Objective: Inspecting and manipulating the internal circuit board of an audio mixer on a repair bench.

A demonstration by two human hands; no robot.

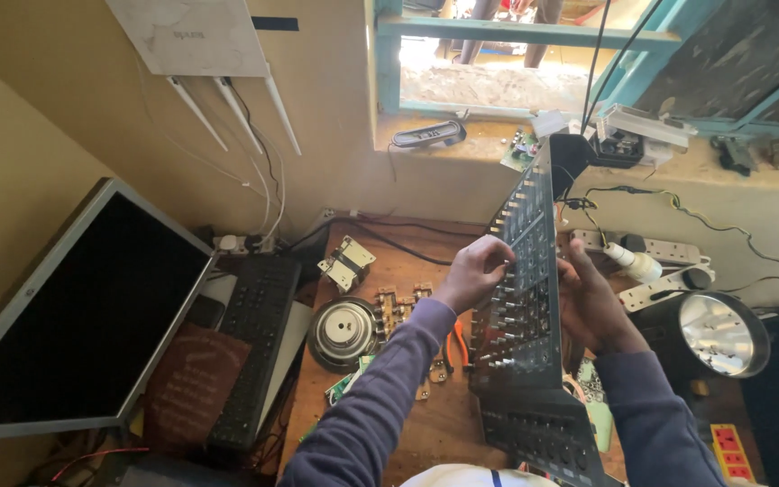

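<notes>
Beige plaster walls (335, 99) are lit by daylight from a window with a teal frame (516, 34). A dusty sill (489, 140) is seen beneath it. A wooden table (407, 261) is placed against the wall, and a dark monitor (74, 316) is leaned at the left.

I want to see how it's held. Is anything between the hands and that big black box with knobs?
Nothing visible. The left hand rests on the knobbed face of the audio mixer, and the right hand holds its right edge. Both touch it directly.
</notes>
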